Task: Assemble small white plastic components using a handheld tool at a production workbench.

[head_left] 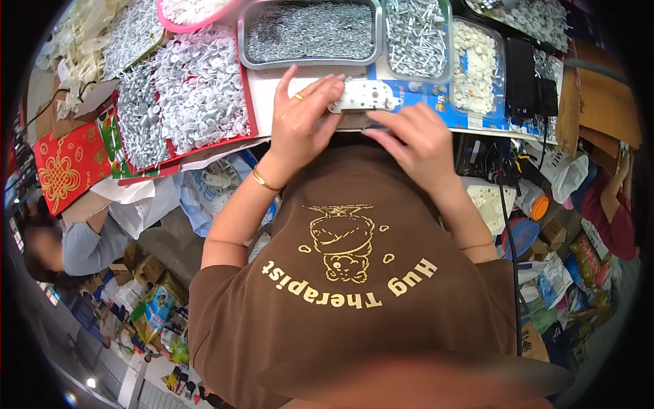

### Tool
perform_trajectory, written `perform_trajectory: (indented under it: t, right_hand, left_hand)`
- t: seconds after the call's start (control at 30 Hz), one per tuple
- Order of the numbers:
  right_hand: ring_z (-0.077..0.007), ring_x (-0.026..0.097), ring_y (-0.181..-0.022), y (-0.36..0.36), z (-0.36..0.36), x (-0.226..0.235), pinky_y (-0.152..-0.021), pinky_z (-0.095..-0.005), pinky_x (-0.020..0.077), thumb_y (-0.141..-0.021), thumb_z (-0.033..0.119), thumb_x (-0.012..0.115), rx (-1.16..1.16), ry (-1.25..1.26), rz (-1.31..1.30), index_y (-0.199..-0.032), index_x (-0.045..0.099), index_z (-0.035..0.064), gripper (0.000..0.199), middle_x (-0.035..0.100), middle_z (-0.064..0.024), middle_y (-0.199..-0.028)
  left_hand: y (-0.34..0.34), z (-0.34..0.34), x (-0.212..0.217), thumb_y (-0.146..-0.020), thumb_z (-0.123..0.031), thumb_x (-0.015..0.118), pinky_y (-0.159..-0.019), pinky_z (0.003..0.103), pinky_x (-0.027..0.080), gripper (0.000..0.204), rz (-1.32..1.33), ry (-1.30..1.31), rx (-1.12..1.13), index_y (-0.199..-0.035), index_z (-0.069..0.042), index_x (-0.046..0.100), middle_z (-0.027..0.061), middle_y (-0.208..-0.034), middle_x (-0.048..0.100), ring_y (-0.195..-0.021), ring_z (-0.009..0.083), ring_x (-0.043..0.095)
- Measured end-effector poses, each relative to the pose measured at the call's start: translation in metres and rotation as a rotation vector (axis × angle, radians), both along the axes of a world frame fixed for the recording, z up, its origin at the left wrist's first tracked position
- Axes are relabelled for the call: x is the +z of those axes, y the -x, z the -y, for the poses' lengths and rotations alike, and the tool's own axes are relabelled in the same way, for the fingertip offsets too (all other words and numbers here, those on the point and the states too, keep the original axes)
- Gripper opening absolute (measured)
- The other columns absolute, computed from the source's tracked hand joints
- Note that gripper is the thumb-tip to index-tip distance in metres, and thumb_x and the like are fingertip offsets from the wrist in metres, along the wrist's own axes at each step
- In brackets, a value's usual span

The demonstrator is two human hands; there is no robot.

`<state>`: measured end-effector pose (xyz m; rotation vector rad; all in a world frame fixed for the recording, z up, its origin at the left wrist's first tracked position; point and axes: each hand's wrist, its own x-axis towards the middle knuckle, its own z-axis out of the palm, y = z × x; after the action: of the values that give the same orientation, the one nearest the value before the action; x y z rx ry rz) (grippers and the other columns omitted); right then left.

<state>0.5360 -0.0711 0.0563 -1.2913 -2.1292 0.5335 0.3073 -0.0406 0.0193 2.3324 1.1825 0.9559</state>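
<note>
Both hands meet at the near edge of the tabletop (320, 78) over a flat white plastic plate (364, 95), oblong, with small holes and notched ends. The left hand (303, 119) lies curled over the plate's left end, fingers bent and pressing on its top edge; a gold ring sits on one finger and a gold bangle (264, 180) on the wrist. The right hand (415, 140) is bent just below the plate's right half, its fingertips touching the lower edge, so the plate is pinched between the two hands and is not lifted clear of the surface.

Just beyond the left hand's fingertips stands a shallow grey metal tray (310, 33) with rounded corners, filled with fine shiny metal pins. Beyond the right hand is a clear tub of silver screws (417, 37), and further right a clear tub of white plastic caps (475, 65). To the left of the left hand a red-rimmed tray (245, 102) holds a heap of small round white discs.

Room is tight: containers crowd the far side of the hands, and the only bare strip is the narrow white band where the plate lies. The tabletop's edge runs right under the wrists, against the brown shirt (347, 286).
</note>
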Motion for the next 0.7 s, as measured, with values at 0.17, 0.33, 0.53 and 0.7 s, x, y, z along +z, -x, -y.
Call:
perform_trajectory:
  t: [0.17, 0.33, 0.53, 0.7]
  right_hand:
    - [-0.0303, 0.068, -0.087, 0.006, 0.017, -0.021, -0.076, -0.0381, 0.0544, -0.076, 0.017, 0.085, -0.035, 0.066, -0.065, -0.104, 0.067, 0.0019, 0.036, 0.067, -0.0096, -0.086]
    - [-0.0269, 0.068, -0.081, 0.002, 0.010, -0.035, -0.070, -0.0353, 0.0548, -0.076, 0.015, 0.085, -0.019, 0.151, -0.175, -0.091, 0.063, 0.0020, 0.030, 0.068, -0.0110, -0.087]
    - [-0.0196, 0.068, -0.064, 0.012, 0.004, -0.036, -0.058, -0.0323, 0.0530, -0.081, 0.009, 0.081, -0.006, 0.107, -0.216, -0.086, 0.062, 0.0029, 0.021, 0.068, -0.0069, -0.077]
    - [-0.0115, 0.069, -0.062, -0.016, -0.021, -0.022, -0.052, -0.0237, 0.0491, -0.092, 0.008, 0.072, -0.203, 0.168, -0.331, -0.091, 0.068, 0.0017, 0.007, 0.069, -0.0041, -0.070]
  left_hand:
    - [-0.004, 0.002, 0.000, -0.077, -0.001, 0.077, -0.117, 0.049, 0.029, 0.049, 0.021, 0.004, 0.013, -0.123, -0.010, 0.062, 0.0070, -0.126, 0.071, -0.108, 0.0221, 0.070]
    - [0.003, -0.007, 0.022, -0.080, -0.016, 0.082, -0.107, 0.044, 0.032, 0.037, -0.051, 0.138, -0.007, -0.112, -0.011, 0.066, 0.0039, -0.125, 0.072, -0.112, 0.0188, 0.064]
    - [-0.001, -0.022, 0.020, -0.077, -0.025, 0.085, -0.103, 0.040, 0.029, 0.032, 0.035, 0.346, -0.005, -0.096, -0.009, 0.064, 0.0024, -0.119, 0.073, -0.110, 0.0198, 0.062]
    - [-0.003, -0.019, 0.018, -0.075, -0.028, 0.087, -0.097, 0.038, 0.027, 0.035, 0.069, 0.312, 0.027, -0.096, -0.010, 0.065, -0.0012, -0.110, 0.074, -0.106, 0.0189, 0.061]
